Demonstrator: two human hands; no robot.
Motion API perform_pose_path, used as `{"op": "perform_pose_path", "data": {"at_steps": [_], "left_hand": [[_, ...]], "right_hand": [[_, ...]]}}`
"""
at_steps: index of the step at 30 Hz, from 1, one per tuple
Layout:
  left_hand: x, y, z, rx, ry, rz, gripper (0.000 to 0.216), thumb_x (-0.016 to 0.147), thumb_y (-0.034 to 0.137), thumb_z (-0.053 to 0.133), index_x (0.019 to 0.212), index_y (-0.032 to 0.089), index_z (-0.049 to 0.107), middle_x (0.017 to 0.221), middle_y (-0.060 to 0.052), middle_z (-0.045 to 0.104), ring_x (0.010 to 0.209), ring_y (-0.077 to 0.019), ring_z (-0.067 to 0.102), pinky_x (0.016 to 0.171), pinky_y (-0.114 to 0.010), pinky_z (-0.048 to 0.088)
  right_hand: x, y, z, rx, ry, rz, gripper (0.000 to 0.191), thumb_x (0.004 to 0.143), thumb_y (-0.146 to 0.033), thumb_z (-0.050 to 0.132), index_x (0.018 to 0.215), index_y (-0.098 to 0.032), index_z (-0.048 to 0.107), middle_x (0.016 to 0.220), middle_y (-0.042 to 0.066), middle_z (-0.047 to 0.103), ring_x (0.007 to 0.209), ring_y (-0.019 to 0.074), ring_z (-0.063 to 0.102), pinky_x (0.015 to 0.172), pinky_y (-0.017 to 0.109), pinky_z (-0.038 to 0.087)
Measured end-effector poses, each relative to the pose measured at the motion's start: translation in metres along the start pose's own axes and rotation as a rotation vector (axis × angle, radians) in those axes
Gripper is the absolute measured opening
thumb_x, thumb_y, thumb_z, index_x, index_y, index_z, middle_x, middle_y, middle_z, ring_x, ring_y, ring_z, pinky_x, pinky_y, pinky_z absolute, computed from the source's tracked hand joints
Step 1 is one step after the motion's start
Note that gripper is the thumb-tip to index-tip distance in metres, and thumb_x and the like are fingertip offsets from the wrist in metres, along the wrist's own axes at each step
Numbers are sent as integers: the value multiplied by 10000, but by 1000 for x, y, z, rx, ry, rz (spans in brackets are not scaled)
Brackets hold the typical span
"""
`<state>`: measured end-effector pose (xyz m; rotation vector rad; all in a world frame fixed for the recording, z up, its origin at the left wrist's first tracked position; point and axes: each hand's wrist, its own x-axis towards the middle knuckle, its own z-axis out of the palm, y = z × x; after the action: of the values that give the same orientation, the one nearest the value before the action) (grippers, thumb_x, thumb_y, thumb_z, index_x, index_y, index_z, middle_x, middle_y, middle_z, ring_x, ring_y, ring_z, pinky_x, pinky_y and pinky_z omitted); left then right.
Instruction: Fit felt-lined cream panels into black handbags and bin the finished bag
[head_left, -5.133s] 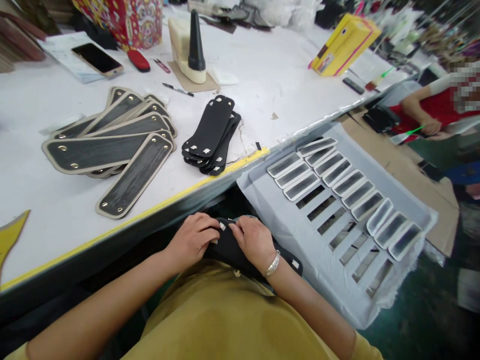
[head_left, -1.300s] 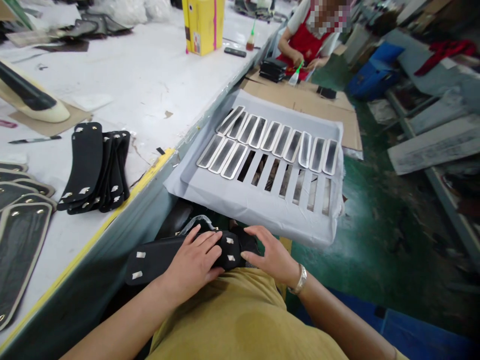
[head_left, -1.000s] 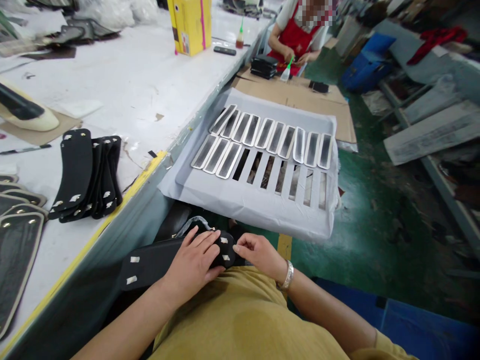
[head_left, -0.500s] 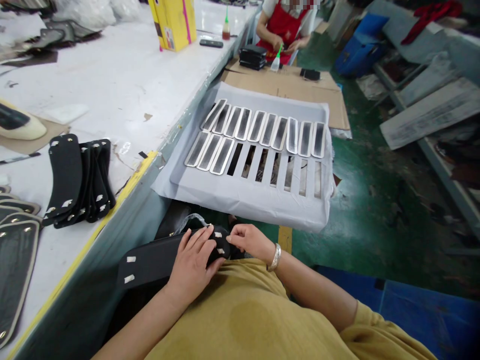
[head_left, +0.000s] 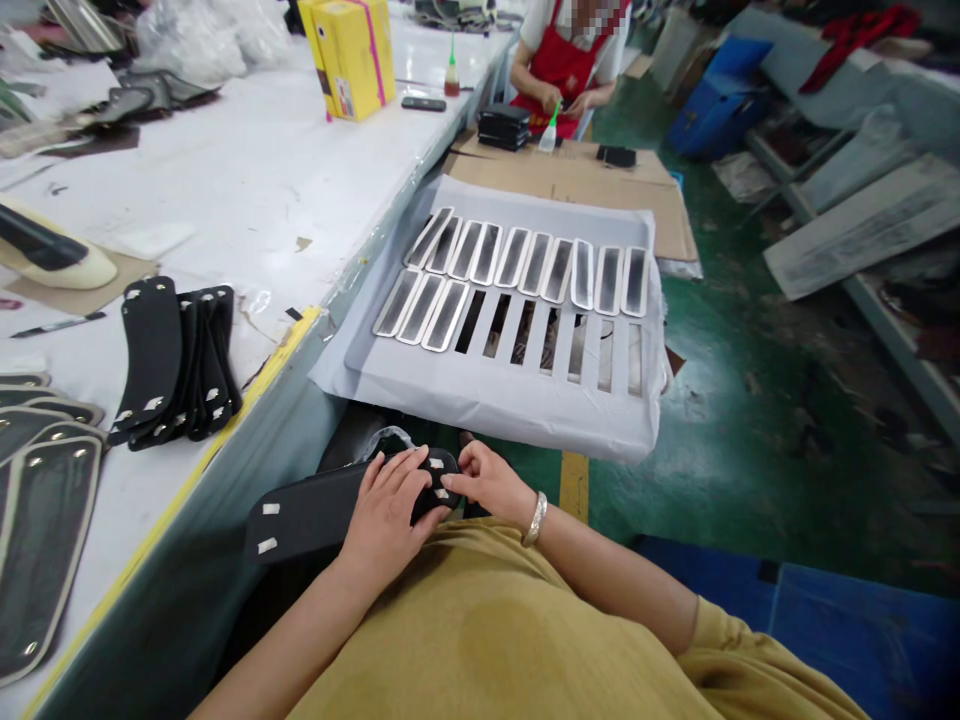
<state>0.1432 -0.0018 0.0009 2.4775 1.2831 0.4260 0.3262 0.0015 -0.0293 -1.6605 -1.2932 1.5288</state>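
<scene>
I am pressing my left hand (head_left: 386, 510) flat on the black strap piece (head_left: 322, 510) across my lap while my right hand (head_left: 487, 483) is pinching a prong at its near end; two far prongs are standing unbent, with more pieces in the black stack (head_left: 176, 365) waiting beyond my left hand.

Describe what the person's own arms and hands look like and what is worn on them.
Both forearms are bare. The left hand wears nothing that shows. The right hand has a silver bracelet at the wrist. A mustard-yellow short sleeve covers the right upper arm.
</scene>
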Motion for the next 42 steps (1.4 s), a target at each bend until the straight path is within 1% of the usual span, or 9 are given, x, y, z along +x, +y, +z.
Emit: {"op": "perform_pose_path", "data": {"at_steps": [4, 8, 12, 14, 16, 23, 29, 36, 42], "left_hand": [[0, -2, -1, -9, -6, 3, 165, 804, 329, 591, 899, 203, 545, 1308, -117, 535, 1220, -264, 463, 1052, -540, 289], [-6, -8, -4, -15, 27, 110, 157, 830, 273, 558, 969, 202, 578, 1344, -122, 494, 1263, -258, 422, 1062, -545, 293], [-17, -10, 0, -31, 203, 185, 130, 822, 198, 575, 945, 210, 617, 1177, -92, 586, 1176, -236, 494, 1037, -502, 370], [-21, -10, 4, -21, 248, 250, 159, 805, 167, 597, 956, 211, 621, 1022, -57, 631, 1038, -201, 564, 1012, -472, 410], [-24, -10, 9, 5, 276, 328, 199, 789, 152, 620, 980, 208, 619, 924, -28, 649, 922, -170, 586, 987, -447, 438], [-28, -5, 18, 110, 343, 382, 297, 779, 136, 638, 1072, 166, 602, 928, -52, 671, 916, -184, 588, 910, -397, 489], [-40, -3, 21, 159, 290, 346, 349, 811, 101, 576, 1156, 151, 580, 1024, -76, 656, 1016, -198, 571, 968, -400, 452], [-45, -7, 23, 185, 264, 379, 354, 830, 83, 527, 1178, 117, 580, 1082, -100, 643, 1059, -219, 547, 991, -410, 425], [-45, -10, 23, 180, 328, 414, 336, 852, 81, 496, 1169, 135, 591, 1071, -85, 656, 1050, -216, 552, 972, -406, 440]], "right_hand": [[3, -1, 2, -47, -7, -36, 270, 687, -310, 638, 773, -205, 405, 581, -86, 444, 513, 81, 428, 477, 207, 334], [0, 2, 5, -37, 40, -148, 246, 717, -335, 614, 787, -207, 416, 590, -84, 431, 525, 86, 427, 500, 216, 358], [-5, 13, -3, 399, -64, 16, 307, 776, -477, 546, 825, -194, 440, 672, -40, 527, 545, 91, 508, 558, 248, 443], [-9, 20, -9, 587, -34, 106, 348, 797, -527, 501, 834, -184, 460, 692, -21, 552, 531, 83, 516, 558, 245, 452], [-13, 26, -13, 632, 49, 125, 361, 801, -539, 497, 825, -179, 478, 675, -19, 555, 506, 73, 501, 531, 223, 435], [-28, 33, -3, 301, 193, -27, 302, 823, -478, 470, 750, -185, 483, 651, -25, 548, 517, 87, 510, 530, 231, 444], [-37, 23, 10, 169, 119, -98, 279, 841, -452, 465, 766, -184, 485, 656, -28, 538, 550, 94, 535, 546, 231, 446], [-32, 12, 18, 169, 28, 24, 203, 772, -340, 566, 735, -187, 439, 523, -65, 509, 455, 82, 517, 457, 192, 406], [-27, 1, 15, 94, 20, 98, 174, 750, -227, 590, 690, -181, 433, 493, -66, 512, 432, 76, 521, 418, 166, 405]]}}
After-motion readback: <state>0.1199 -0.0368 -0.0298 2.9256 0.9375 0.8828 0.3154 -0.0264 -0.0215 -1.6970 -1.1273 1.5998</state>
